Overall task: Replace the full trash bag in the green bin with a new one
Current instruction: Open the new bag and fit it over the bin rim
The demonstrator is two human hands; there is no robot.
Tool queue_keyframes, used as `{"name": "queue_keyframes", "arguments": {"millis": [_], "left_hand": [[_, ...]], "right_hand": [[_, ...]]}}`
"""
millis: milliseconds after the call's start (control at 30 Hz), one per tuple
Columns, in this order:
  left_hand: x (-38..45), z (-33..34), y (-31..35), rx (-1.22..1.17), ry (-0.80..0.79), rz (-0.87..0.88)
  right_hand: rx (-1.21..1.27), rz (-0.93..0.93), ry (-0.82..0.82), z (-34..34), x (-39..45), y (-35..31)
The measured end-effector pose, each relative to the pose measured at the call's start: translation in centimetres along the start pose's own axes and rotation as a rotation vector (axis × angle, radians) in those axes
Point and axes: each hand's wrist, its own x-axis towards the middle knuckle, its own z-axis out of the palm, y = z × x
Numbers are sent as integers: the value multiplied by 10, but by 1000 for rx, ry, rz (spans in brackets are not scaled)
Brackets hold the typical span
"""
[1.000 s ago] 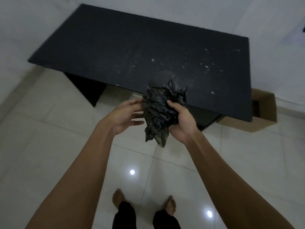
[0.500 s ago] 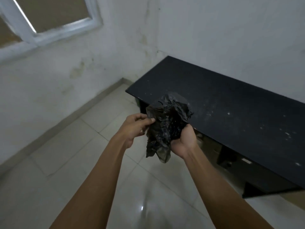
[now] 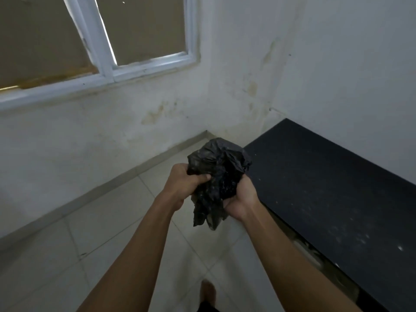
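Holding a crumpled black plastic trash bag (image 3: pixel 217 176) at chest height, both hands work in front of the body, above the pale tiled floor (image 3: pixel 108 221) and just beside the near end of the long black-topped bench (image 3: pixel 326 188); the left hand (image 3: pixel 185 184) has its fingers curled over the bag's upper left part, gripping a fold of film; the right hand (image 3: pixel 242 200) cups the bag from below and from the right, its fingers closed round the bunched plastic, though their tips are hidden behind it; a loose tail of the bag hangs down between the two wrists, touching nothing else; the bag is wadded, not spread, and its mouth cannot be made out.

The step in hand, as judged from this, is the readying of the fresh liner: the bag is carried and not yet opened; the green bin is not in view, nor is any full bag, so how much of the removal is finished cannot be told.

The next move would call for finding the open edge, parting the two layers with thumbs and fingers, and shaking the film loose to its full length; thin plastic tends to cling, so a firm pinch on each side of the rim would help; the person would also have to go to the bin, wherever it stands.

Also shown: a white-framed window (image 3: pixel 108 64) set in a stained white wall (image 3: pixel 157 122); one bare foot (image 3: pixel 208 291) at the lower edge.
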Motion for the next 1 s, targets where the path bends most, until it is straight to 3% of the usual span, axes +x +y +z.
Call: {"name": "queue_keyframes", "arguments": {"millis": [100,233,367,600,700,867,1000], "left_hand": [[57,-23,18,-19,155,-33],[127,-57,48,74,224,6],[186,-80,68,-40,243,-28],[295,-107,86,-89,232,-85],[346,-123,98,40,85,-132],[420,-152,120,318,-431,-179],[475,-157,127,587,-544,-143]], "right_hand": [[-32,62,55,21,58,-17],[-142,122,114,48,116,-44],[-188,212,155,70,164,-65],[-238,181,252,100,261,-98],[-261,166,292,112,307,-113],[-248,139,359,134,365,-136],[-222,155,401,147,400,-155]]}}
